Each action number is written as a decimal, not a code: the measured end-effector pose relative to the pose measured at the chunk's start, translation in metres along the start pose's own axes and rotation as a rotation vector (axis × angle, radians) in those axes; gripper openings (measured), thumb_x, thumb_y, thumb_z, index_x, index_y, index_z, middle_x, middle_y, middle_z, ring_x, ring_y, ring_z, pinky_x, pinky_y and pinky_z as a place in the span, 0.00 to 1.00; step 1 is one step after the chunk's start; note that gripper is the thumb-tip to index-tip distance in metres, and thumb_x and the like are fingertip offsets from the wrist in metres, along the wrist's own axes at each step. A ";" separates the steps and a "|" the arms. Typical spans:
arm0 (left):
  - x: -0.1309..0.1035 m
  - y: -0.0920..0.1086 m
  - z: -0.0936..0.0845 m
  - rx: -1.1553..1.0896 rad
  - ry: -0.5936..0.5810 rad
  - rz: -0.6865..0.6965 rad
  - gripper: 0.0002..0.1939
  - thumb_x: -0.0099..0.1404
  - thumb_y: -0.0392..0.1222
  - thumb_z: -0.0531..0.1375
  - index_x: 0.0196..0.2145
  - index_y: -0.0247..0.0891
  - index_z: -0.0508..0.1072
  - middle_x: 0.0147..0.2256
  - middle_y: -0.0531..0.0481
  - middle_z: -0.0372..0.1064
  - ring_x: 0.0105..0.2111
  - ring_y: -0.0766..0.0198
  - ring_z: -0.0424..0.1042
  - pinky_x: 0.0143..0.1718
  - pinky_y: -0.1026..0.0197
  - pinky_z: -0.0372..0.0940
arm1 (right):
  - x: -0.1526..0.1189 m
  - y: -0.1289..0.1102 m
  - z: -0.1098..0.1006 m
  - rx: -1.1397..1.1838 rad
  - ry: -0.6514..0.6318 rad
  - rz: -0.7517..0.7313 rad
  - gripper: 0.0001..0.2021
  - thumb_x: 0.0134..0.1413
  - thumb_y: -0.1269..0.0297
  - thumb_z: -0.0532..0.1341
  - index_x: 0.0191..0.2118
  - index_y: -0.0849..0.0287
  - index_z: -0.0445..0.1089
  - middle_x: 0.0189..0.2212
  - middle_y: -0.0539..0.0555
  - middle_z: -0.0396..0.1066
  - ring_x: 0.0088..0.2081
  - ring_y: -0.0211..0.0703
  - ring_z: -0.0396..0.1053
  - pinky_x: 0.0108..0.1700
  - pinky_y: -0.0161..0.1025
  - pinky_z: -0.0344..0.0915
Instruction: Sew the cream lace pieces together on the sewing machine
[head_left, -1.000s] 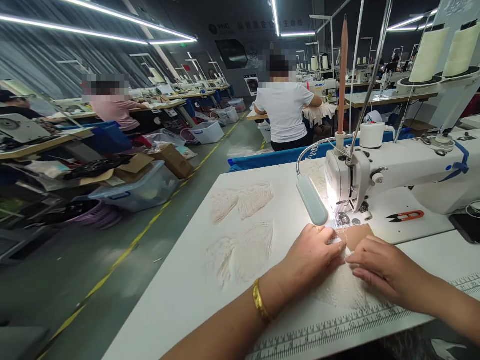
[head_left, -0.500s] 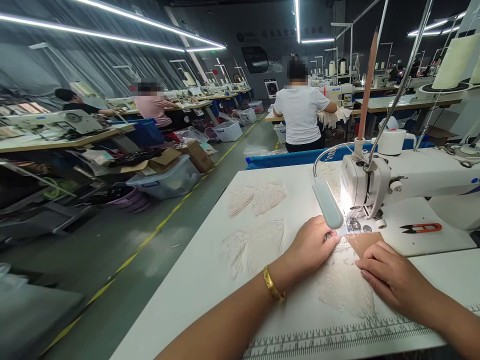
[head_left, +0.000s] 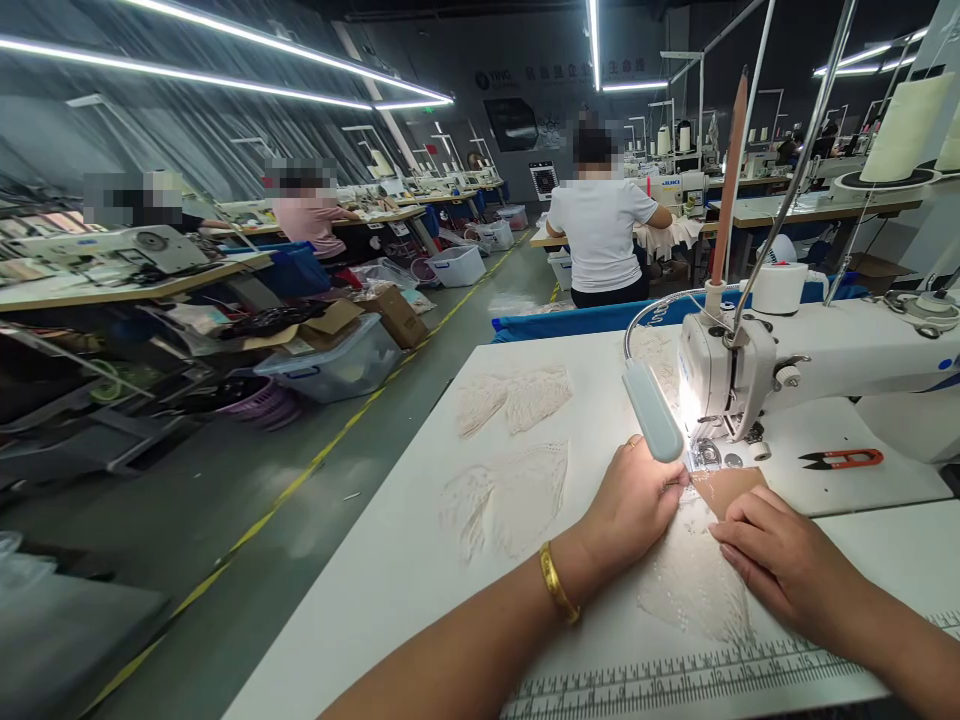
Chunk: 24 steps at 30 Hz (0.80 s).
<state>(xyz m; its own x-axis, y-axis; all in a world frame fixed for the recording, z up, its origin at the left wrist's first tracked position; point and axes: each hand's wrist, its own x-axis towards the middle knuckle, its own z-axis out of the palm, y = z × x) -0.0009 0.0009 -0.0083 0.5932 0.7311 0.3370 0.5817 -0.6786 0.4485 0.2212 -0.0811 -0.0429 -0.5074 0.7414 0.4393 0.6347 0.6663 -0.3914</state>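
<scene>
Left hand [head_left: 634,505] extended forward, knuckles raised, fingers pinched on the upper end of the lace [head_left: 691,580], which lay on the table [head_left: 405,540] before the sewing machine [head_left: 724,365]. Right hand [head_left: 784,550], apart, slanted inward, fingertips at the lace's right edge, grip unclear.

The lace piece [head_left: 694,580] is thin openwork cloth, matt, with a raised, uneven texture. The brown piece [head_left: 721,490] presents a smooth, matt face; its material cannot be determined. The surface [head_left: 405,590] is smooth and white with a low sheen. The sewing machine [head_left: 862,345] has a smooth, glossy white finish. The lamp head [head_left: 652,410] appears to be matt plastic. The snips [head_left: 841,458] combine dark metal blades with a smooth orange handle. The bangle [head_left: 559,582] is polished, gold-coloured metal. The storage box [head_left: 341,362] is translucent plastic; the carton [head_left: 401,316] is matt cardboard.
</scene>
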 end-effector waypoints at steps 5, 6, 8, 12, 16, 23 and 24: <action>-0.008 0.001 0.017 0.297 0.020 0.284 0.14 0.68 0.28 0.52 0.26 0.36 0.70 0.33 0.45 0.70 0.32 0.59 0.63 0.33 0.56 0.59 | 0.000 -0.001 0.001 -0.028 -0.001 0.007 0.11 0.72 0.72 0.52 0.49 0.57 0.70 0.36 0.55 0.69 0.38 0.46 0.64 0.38 0.44 0.65; -0.010 0.002 0.019 0.335 0.022 0.316 0.15 0.68 0.27 0.52 0.26 0.36 0.70 0.32 0.45 0.69 0.31 0.59 0.62 0.33 0.55 0.59 | 0.001 -0.002 0.001 -0.034 0.005 0.005 0.11 0.72 0.72 0.52 0.49 0.57 0.70 0.36 0.55 0.68 0.38 0.46 0.63 0.38 0.44 0.64; -0.014 0.004 0.021 0.374 0.022 0.333 0.14 0.68 0.27 0.52 0.27 0.36 0.70 0.30 0.45 0.69 0.30 0.59 0.61 0.32 0.53 0.59 | 0.002 -0.004 0.000 -0.048 0.007 0.000 0.11 0.72 0.73 0.52 0.47 0.58 0.70 0.35 0.55 0.68 0.37 0.46 0.62 0.38 0.44 0.64; -0.015 0.008 0.015 0.353 -0.021 0.313 0.11 0.70 0.31 0.53 0.29 0.37 0.69 0.31 0.45 0.70 0.31 0.57 0.63 0.34 0.53 0.60 | 0.006 -0.006 -0.003 -0.062 -0.049 -0.002 0.10 0.71 0.73 0.52 0.42 0.59 0.70 0.33 0.54 0.66 0.36 0.46 0.60 0.36 0.43 0.63; -0.011 0.008 0.006 0.303 -0.107 0.252 0.09 0.69 0.31 0.54 0.31 0.37 0.68 0.31 0.47 0.70 0.30 0.58 0.64 0.34 0.53 0.59 | 0.010 -0.003 -0.003 -0.063 -0.062 -0.001 0.09 0.71 0.73 0.52 0.43 0.59 0.69 0.35 0.55 0.65 0.38 0.47 0.60 0.39 0.44 0.63; -0.004 0.000 -0.002 0.247 -0.125 0.220 0.06 0.73 0.36 0.55 0.44 0.38 0.71 0.44 0.43 0.76 0.44 0.52 0.72 0.43 0.52 0.65 | 0.018 0.003 0.002 -0.045 0.012 0.036 0.09 0.70 0.75 0.52 0.45 0.58 0.67 0.36 0.54 0.64 0.39 0.48 0.59 0.42 0.47 0.63; -0.003 -0.001 -0.003 0.246 -0.119 0.218 0.07 0.73 0.37 0.56 0.46 0.38 0.71 0.46 0.43 0.76 0.46 0.51 0.72 0.44 0.51 0.66 | 0.019 0.002 0.002 -0.051 0.016 0.050 0.08 0.70 0.74 0.52 0.44 0.58 0.67 0.36 0.54 0.64 0.39 0.49 0.59 0.41 0.46 0.63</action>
<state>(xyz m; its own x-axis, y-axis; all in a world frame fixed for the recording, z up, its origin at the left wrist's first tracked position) -0.0047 -0.0004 -0.0077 0.7703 0.5639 0.2977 0.5425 -0.8249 0.1589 0.2118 -0.0657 -0.0376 -0.4653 0.7720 0.4329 0.6883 0.6231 -0.3715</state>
